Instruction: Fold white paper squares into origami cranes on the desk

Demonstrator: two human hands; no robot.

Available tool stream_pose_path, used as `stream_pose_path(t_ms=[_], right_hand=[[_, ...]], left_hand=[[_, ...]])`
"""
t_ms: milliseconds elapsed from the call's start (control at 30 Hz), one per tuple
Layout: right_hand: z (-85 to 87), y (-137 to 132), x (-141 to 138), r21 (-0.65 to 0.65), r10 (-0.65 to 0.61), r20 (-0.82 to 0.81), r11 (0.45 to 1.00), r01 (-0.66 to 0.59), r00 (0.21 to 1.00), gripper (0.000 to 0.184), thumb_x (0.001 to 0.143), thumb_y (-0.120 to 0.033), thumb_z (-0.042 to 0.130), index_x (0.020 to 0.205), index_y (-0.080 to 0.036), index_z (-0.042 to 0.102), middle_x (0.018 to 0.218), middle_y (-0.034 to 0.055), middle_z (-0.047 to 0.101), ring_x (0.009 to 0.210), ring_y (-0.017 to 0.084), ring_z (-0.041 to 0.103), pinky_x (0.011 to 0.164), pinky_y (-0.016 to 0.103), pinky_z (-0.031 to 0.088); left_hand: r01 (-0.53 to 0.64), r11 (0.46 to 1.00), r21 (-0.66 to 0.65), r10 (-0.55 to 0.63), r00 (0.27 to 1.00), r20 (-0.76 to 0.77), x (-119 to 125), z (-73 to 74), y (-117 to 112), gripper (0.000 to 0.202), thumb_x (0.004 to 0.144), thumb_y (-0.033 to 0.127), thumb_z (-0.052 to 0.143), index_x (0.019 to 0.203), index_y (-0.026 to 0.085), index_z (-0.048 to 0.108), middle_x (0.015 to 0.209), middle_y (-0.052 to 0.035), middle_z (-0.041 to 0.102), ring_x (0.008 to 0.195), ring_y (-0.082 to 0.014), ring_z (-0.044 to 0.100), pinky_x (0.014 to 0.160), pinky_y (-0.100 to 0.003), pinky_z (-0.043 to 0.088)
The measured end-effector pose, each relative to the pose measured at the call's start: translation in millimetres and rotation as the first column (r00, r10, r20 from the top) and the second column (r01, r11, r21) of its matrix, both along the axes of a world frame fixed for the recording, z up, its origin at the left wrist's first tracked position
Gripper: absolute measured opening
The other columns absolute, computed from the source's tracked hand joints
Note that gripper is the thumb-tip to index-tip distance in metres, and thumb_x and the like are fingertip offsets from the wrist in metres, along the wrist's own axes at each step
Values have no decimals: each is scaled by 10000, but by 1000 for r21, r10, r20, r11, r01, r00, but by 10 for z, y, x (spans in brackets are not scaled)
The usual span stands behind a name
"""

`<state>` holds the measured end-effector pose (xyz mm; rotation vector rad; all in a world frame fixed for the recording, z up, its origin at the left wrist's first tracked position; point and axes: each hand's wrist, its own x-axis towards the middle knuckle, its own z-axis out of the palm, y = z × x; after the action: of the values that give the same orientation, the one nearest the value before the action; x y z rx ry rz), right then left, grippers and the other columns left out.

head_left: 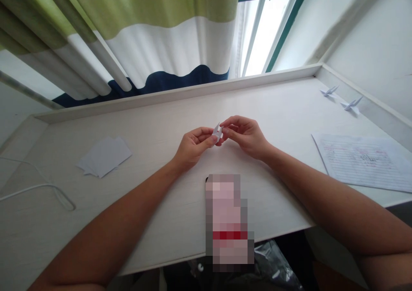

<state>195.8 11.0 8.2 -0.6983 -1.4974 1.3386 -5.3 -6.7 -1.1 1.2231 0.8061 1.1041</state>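
A small folded white paper piece (218,132) is held just above the middle of the white desk (154,123). My left hand (193,146) pinches its left side with thumb and fingers closed. My right hand (244,135) pinches its right side, fingers curled over it. Both forearms reach in from the near edge. Most of the paper is hidden between the fingertips.
A small stack of white paper squares (104,156) lies at the left. A phone (229,220) lies near the front edge. A lined, written sheet (363,160) is at the right; two folded paper cranes (350,104) sit by the far right wall. A white cable (38,188) loops at the left.
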Motion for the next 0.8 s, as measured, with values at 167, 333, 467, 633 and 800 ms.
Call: stream_pose_path(t_ms=[167, 333, 467, 633, 800], right_hand=[[-17, -27, -6, 102, -100, 76, 990, 92, 992, 288, 901, -498, 805, 957, -239, 693, 862, 14, 739, 738, 174, 720, 760, 418, 627], [1, -67, 0, 279, -240, 161, 941, 190, 957, 135, 920, -354, 747, 886, -249, 670, 848, 12, 705, 792, 185, 688, 771, 425, 598], [9, -77, -7, 219, -233, 155, 956, 196, 960, 145, 900, -354, 746, 873, -245, 655, 809, 1, 690, 764, 185, 691, 761, 428, 597], [-1, -59, 3, 119, -145, 100, 984, 133, 984, 140, 903, -350, 767, 922, -235, 689, 837, 17, 723, 738, 191, 700, 729, 436, 596], [-11, -53, 27, 187, -160, 163, 974, 128, 974, 77, 923, -304, 752, 906, -236, 720, 875, 21, 740, 802, 187, 698, 780, 424, 592]], left_hand=[[22, 1000, -8, -22, 1000, 1, -10, 29, -5, 355, 802, 432, 923, 1021, 186, 790, 906, -66, 832, 829, -204, 782, 875, -386, 614], [28, 999, -29, -27, 999, 18, -1, 59, -19, 341, 784, 423, 938, 985, 187, 795, 859, -55, 826, 821, -208, 788, 885, -396, 626], [38, 999, -28, -37, 999, 19, 2, 74, -26, 348, 780, 425, 941, 984, 186, 794, 899, -64, 833, 826, -211, 790, 889, -408, 630], [72, 997, -27, -72, 997, -14, -25, 76, -23, 345, 800, 433, 923, 987, 175, 790, 926, -81, 833, 841, -224, 789, 885, -415, 622], [81, 996, -26, -82, 996, -35, -34, 57, -10, 330, 803, 419, 922, 979, 177, 782, 878, -56, 814, 840, -199, 773, 882, -365, 583]])
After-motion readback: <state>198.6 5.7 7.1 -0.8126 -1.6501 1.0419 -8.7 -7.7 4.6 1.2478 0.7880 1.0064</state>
